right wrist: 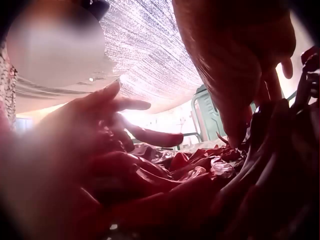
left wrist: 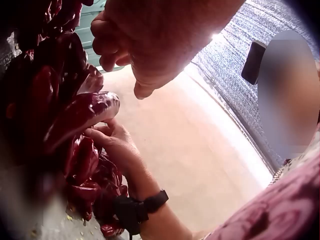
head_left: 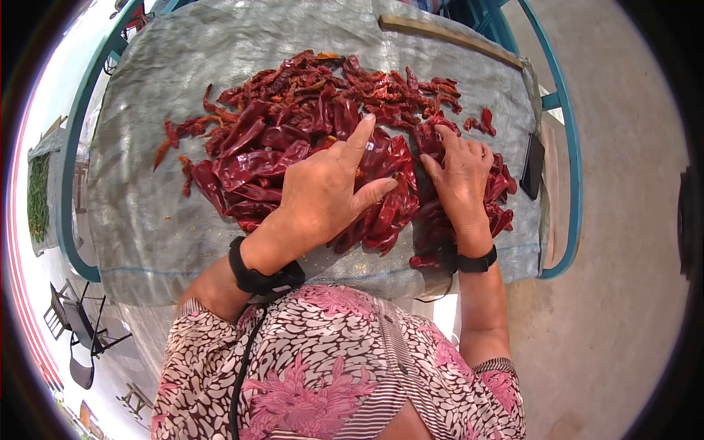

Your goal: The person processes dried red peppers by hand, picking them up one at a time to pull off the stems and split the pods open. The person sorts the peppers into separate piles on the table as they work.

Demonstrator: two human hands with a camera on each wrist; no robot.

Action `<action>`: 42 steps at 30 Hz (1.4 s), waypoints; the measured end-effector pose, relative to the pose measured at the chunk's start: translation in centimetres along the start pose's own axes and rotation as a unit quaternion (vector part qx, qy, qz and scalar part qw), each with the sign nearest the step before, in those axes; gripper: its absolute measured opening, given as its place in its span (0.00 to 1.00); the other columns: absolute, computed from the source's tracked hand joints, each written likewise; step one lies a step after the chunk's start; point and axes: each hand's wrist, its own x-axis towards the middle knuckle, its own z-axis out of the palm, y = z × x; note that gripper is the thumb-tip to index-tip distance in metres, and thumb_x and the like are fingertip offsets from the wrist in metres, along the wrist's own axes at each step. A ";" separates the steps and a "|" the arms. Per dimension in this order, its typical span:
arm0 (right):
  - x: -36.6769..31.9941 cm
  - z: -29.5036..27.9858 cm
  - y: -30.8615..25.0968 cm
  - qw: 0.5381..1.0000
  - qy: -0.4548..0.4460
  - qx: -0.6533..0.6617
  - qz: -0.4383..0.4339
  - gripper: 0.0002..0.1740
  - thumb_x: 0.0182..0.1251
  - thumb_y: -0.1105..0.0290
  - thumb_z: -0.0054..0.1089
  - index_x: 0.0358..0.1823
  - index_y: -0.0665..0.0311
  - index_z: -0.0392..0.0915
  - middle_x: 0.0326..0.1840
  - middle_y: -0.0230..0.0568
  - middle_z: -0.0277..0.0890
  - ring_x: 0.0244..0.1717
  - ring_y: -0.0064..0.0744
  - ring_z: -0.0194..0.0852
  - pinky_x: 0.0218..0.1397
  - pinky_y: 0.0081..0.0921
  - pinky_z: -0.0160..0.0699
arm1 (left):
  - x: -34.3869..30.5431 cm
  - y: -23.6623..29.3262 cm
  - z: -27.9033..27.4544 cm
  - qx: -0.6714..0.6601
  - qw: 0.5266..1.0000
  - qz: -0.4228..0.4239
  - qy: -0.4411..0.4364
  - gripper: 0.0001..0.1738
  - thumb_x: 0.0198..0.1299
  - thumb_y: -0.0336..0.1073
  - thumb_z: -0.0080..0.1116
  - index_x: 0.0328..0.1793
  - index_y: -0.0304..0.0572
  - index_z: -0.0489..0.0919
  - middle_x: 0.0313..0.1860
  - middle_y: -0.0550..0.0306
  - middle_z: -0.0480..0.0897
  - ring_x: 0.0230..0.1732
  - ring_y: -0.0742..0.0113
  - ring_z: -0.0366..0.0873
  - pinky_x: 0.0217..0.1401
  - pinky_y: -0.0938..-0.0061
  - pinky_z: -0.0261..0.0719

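A wide heap of dried red chili peppers point(head_left: 257, 158) lies on a woven plastic sheet point(head_left: 147, 220). Over the middle of the heap, my left hand point(head_left: 319, 187) has its index finger and thumb stretched out and spread apart, with no pepper between them. In the right wrist view, the other fingers of the left hand point(right wrist: 112, 120) look bent. My right hand point(head_left: 462, 172) is at the right side of the heap, its thumb and index finger around a dark red chili pepper point(head_left: 430, 141). Several glossy peppers point(left wrist: 82, 117) partly hide its fingertips in the left wrist view.
A blue-green metal frame point(head_left: 568, 161) borders the sheet. A wooden strip point(head_left: 447, 38) lies along the far edge, and a black phone-like object point(head_left: 532, 166) at the right edge. Smaller shrivelled peppers point(head_left: 293, 92) lie at the back. Folding chairs point(head_left: 77, 323) stand at lower left.
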 end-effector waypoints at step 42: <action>2.0 0.5 -1.3 0.971 -0.009 0.201 0.129 0.45 0.56 0.69 0.72 0.77 0.62 0.62 0.66 0.58 0.78 0.61 0.58 0.81 0.69 0.50 0.70 | -0.1 -0.8 1.9 -0.219 0.974 0.047 -0.024 0.20 0.65 0.29 0.66 0.64 0.42 0.80 0.53 0.53 0.76 0.32 0.67 0.76 0.41 0.72 0.79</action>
